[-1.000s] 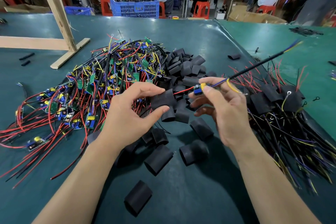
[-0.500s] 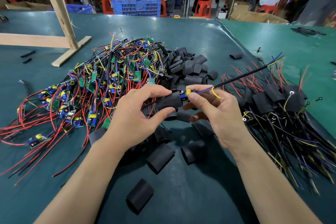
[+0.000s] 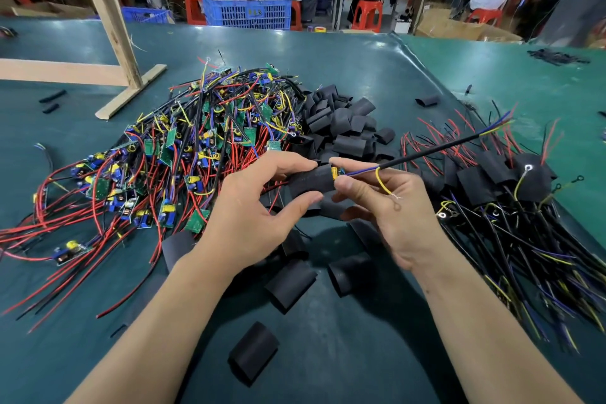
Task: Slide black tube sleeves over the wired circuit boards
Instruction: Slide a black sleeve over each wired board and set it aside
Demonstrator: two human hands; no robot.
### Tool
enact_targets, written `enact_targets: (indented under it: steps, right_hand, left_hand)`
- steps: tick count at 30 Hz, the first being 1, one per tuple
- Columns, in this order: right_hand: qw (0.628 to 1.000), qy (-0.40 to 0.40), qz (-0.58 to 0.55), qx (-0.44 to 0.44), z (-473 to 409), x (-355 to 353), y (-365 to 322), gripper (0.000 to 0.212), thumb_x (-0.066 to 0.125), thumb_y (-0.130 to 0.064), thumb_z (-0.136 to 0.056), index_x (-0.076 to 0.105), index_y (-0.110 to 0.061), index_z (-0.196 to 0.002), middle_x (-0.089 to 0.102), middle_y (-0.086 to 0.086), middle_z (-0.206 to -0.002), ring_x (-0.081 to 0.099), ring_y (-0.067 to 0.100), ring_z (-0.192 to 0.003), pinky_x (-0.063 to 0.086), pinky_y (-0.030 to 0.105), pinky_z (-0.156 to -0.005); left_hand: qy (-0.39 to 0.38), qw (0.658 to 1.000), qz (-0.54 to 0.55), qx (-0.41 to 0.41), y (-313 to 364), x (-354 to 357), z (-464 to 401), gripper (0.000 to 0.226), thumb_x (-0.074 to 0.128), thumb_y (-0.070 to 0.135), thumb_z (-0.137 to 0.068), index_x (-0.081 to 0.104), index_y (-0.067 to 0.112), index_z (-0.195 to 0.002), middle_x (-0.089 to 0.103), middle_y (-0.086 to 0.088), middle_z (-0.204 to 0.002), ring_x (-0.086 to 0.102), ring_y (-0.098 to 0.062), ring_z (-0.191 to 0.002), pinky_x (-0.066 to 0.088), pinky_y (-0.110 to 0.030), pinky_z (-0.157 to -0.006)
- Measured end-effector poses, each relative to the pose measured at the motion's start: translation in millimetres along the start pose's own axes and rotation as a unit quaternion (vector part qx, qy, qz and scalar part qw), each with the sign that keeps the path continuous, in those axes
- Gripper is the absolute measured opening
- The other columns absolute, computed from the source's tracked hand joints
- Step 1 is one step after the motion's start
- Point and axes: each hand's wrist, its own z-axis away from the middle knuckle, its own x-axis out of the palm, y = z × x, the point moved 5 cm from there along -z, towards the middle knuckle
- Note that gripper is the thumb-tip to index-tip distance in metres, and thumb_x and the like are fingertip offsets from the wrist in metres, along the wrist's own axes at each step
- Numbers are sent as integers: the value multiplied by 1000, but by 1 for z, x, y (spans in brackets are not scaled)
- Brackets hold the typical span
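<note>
Pinching sleeve (image 3: 310, 181), left hand (image 3: 259, 213); right hand (image 3: 390, 207) holds board (image 3: 337, 171).

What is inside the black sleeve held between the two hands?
A wired circuit board sits in the black sleeve, gripped by the left hand. Only its yellow and blue end shows at the opening, pinched by the right hand. The rest is covered.

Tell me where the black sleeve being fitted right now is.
In the head view it sits at centre, the black sleeve held in the left hand, with the right hand feeding the circuit board into its right end.
</note>
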Motion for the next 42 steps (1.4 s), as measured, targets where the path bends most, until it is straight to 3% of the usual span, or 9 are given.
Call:
enact_targets:
  steps: [6, 11, 16, 18, 21, 24, 28, 31, 42]
  right_hand:
    - [1000, -21, -3, 9, -1, 4, 1, 26, 64, -32, -80, 75, -22, -102, 74, -4, -95, 67, 13, -72, 52, 23, -54]
    - [997, 50, -19, -47, -2, -4, -2, 20, 74, -20, -72, 69, -11, -89, 69, 0, -70, 63, 15, -59, 51, 23, -51]
    - [998, 42, -45, -31, -3, 2, 6, 14, 74, -13, -70, 68, -8, -81, 67, 1, -63, 63, 14, -56, 50, 21, -50]
    - [999, 18, -42, -11, -3, 2, 7, 11, 71, -5, -76, 68, -9, -85, 69, 1, -67, 66, 13, -60, 52, 22, -53]
    - [998, -44, -50, 23, -3, -3, 3, 31, 59, 11, -84, 67, -11, -104, 72, 4, -86, 70, 16, -75, 55, 24, -61]
    - [993, -65, -88, 46, -3, -13, -4, 41, 49, 13, -85, 62, -9, -118, 71, 10, -97, 70, 24, -82, 57, 29, -63]
    - [995, -4, -98, 23, -5, -20, -9, 20, 55, -5, -88, 70, -7, -103, 72, 9, -85, 68, 21, -74, 55, 25, -58]
    - [997, 36, -73, 1, -5, -21, -9, 16, 56, -4, -94, 72, -7, -95, 72, 8, -78, 69, 18, -68, 55, 23, -57]
    - [996, 42, -75, 1, -6, -15, -4, 14, 60, -1, -90, 73, -7, -90, 73, 9, -78, 68, 15, -68, 56, 23, -59]
  left_hand:
    - [-2, 1000, -12, 6, -2, -3, -2, 36, 81, 9, -79, 66, 7, -111, 70, 5, -109, 65, -3, -104, 50, -22, -92]
    - [4, 1000, -15, 5, -1, -1, 0, 37, 83, 12, -78, 66, 9, -111, 69, 8, -108, 65, -1, -104, 50, -18, -89]
    - [1, 1000, -25, 5, -1, 1, 0, 37, 83, 13, -78, 66, 11, -111, 69, 11, -110, 64, -1, -105, 50, -20, -91]
    - [1, 999, -34, 0, -3, 0, -1, 36, 82, 14, -79, 67, 12, -111, 68, 13, -110, 64, -2, -105, 50, -22, -91]
    - [9, 999, -40, -3, -6, -2, -2, 35, 82, 14, -79, 67, 11, -110, 68, 13, -108, 64, -1, -103, 48, -19, -92]
    - [20, 999, -33, -9, -8, -5, -2, 35, 82, 13, -79, 66, 11, -110, 69, 11, -108, 65, 1, -103, 47, -15, -93]
    - [20, 999, -32, -7, -8, -6, -2, 36, 83, 15, -79, 65, 14, -110, 69, 14, -109, 64, 2, -105, 46, -13, -92]
    - [9, 1000, -30, -2, -6, -3, -1, 38, 83, 15, -79, 65, 14, -112, 68, 15, -110, 64, 1, -106, 46, -14, -93]
    - [8, 999, -36, 3, -3, -4, -2, 40, 84, 13, -77, 65, 9, -112, 68, 14, -110, 63, 3, -106, 46, -14, -94]
